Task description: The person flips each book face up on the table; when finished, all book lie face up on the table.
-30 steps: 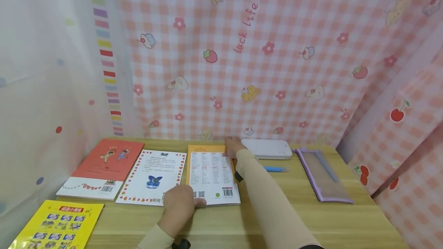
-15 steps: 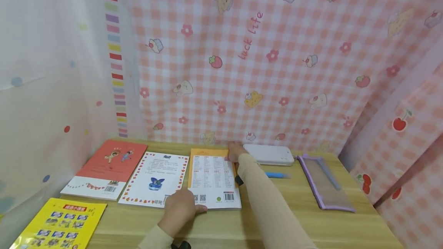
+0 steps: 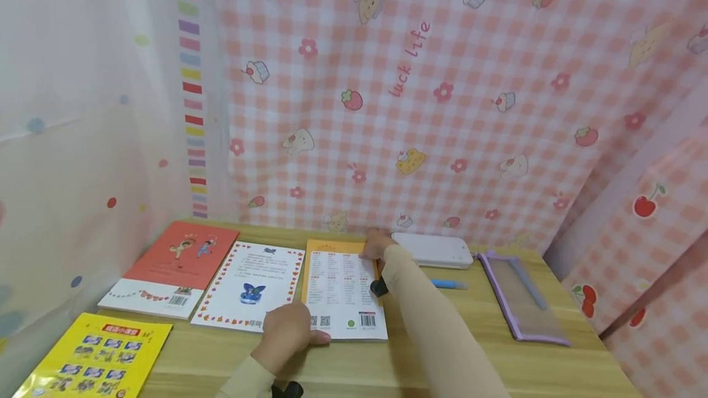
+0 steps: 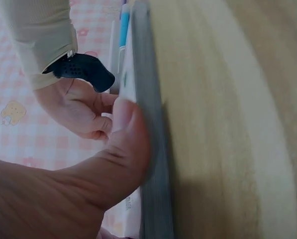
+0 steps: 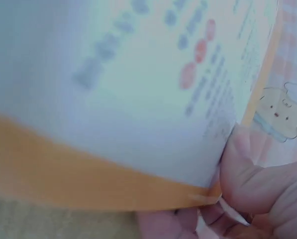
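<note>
A book with an orange-bordered back cover (image 3: pixel 344 290) lies on the table between both hands. My left hand (image 3: pixel 287 331) holds its near left corner; the thumb (image 4: pixel 130 142) lies along the page edge in the left wrist view, while the other fingers are mostly hidden. At the far right corner, my right hand (image 3: pixel 378 244) pinches the book (image 5: pixel 128 164), thumb on the cover and fingers beneath, as the right wrist view shows. That corner is slightly raised and bowed. Close by on the left lies a white book with a leaf border (image 3: pixel 251 281).
Further left are a red-and-white book (image 3: pixel 174 263) and a yellow booklet (image 3: pixel 96 355). Right of the right arm lie a white case (image 3: pixel 434 250), a blue pen (image 3: pixel 449 284) and a purple-edged mesh pouch (image 3: pixel 520 300) with a pen-like blue item inside. A checked curtain (image 3: pixel 326 140) hangs behind the table.
The head view has shifted slightly, so everything appears a little lower and further right. Both hands keep their places at the orange-bordered book, which stays in about the same spot.
</note>
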### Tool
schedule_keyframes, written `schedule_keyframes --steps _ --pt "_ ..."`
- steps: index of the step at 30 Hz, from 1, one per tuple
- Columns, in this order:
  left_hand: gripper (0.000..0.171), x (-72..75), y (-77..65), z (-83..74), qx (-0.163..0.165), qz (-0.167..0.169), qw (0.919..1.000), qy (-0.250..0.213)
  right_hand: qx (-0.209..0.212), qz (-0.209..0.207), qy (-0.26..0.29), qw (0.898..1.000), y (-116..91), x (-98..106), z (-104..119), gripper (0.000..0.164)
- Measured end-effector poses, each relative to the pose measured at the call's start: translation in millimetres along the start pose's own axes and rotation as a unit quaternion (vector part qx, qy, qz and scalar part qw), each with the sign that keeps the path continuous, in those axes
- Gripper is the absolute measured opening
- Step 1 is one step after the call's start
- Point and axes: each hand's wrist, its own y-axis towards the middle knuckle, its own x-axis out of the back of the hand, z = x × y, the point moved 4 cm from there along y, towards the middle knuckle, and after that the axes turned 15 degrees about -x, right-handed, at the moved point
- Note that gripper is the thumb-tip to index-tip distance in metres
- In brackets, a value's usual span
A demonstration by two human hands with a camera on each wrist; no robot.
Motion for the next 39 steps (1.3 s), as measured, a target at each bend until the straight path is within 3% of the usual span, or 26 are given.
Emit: schedule_keyframes --steps 3,12,17,22,24,30,34,39 --pt "0.072 2.4 -0.6 3.1 -0.002 0.008 0.9999 0.006 -0.014 0.004 0.002 1.000 -3 0 4 0.074" --pt "0.077 1.5 0.0 3.1 0.009 0.011 0.9999 0.000 -0.027 0.066 0.092 0.993 -5 4 4 0.069" --pt "0.087 -0.6 3.7 4.6 0.027 0.013 0.9995 -0.013 -0.001 0.023 0.069 0.997 1 6 -2 0.065" --pt "0.114 -1.4 6.6 6.3 0.041 0.017 0.9987 -0.024 0.027 -0.014 0.034 0.999 1 7 -1 0.051" --pt "0.117 -0.8 6.8 6.4 0.042 0.015 0.9987 -0.025 0.028 -0.018 0.027 0.999 0 8 1 0.050" --pt "0.105 0.2 5.7 7.0 0.044 0.006 0.9987 -0.027 0.042 -0.015 -0.014 0.999 -1 8 3 0.051" --pt "0.104 -0.5 5.0 7.0 0.042 0.004 0.9986 -0.032 0.034 -0.001 0.002 0.999 -2 9 0 0.053" --pt "0.117 -0.6 3.9 6.5 0.031 0.000 0.9988 -0.037 0.039 -0.001 0.041 0.998 -4 11 -4 0.052"
